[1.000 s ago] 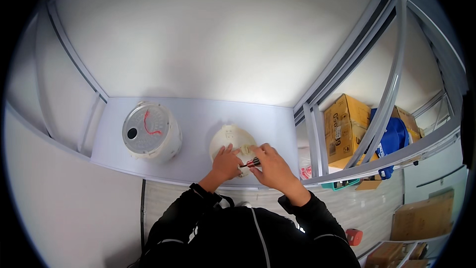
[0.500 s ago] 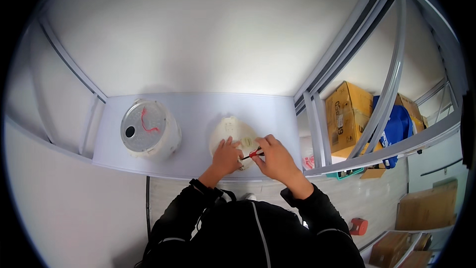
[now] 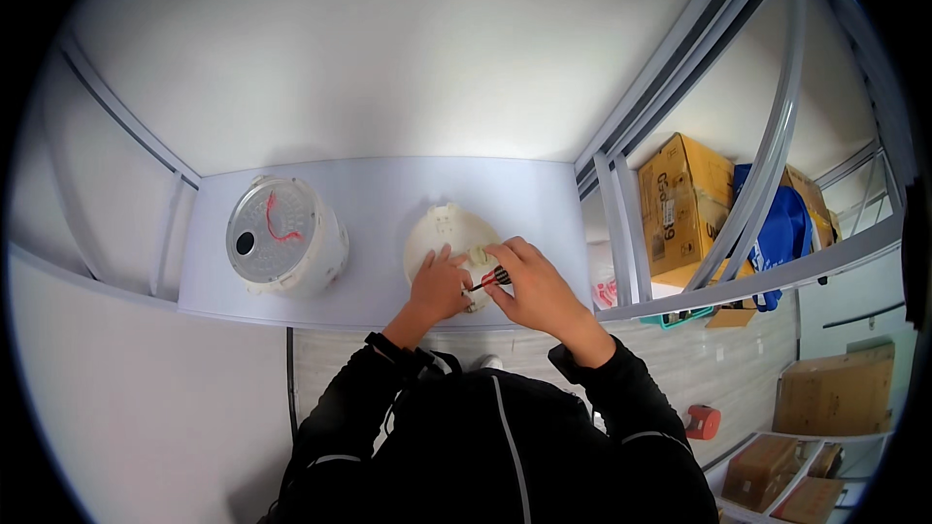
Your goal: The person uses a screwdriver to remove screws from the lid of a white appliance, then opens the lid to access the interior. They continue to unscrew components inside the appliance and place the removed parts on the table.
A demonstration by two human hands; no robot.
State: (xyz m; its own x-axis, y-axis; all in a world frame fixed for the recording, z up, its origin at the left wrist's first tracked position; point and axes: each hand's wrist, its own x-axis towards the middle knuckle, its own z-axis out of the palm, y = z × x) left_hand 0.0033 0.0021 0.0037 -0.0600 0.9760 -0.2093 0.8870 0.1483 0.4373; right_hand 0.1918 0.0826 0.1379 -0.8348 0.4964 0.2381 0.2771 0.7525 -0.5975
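Observation:
A round cream-coloured plastic part (image 3: 445,233) lies flat on the pale table (image 3: 388,194). My left hand (image 3: 437,286) rests on its near edge with the fingers pressed down, steadying it. My right hand (image 3: 534,289) grips a small screwdriver (image 3: 493,278) with a red and black handle, its tip pointing left at a small fitting on the part's right side. To the left stands a white round appliance body (image 3: 286,247), bottom up, with a red wire on its grey base.
A grey metal frame (image 3: 621,223) borders the table's right end. Beyond it are brown cardboard boxes (image 3: 680,199) and a blue bag (image 3: 777,228). More boxes (image 3: 830,393) sit on the floor at the lower right. White walls surround the table.
Both hands have stayed on the cream part, with the screwdriver shifting slightly at the fitting. The view has tilted a little.

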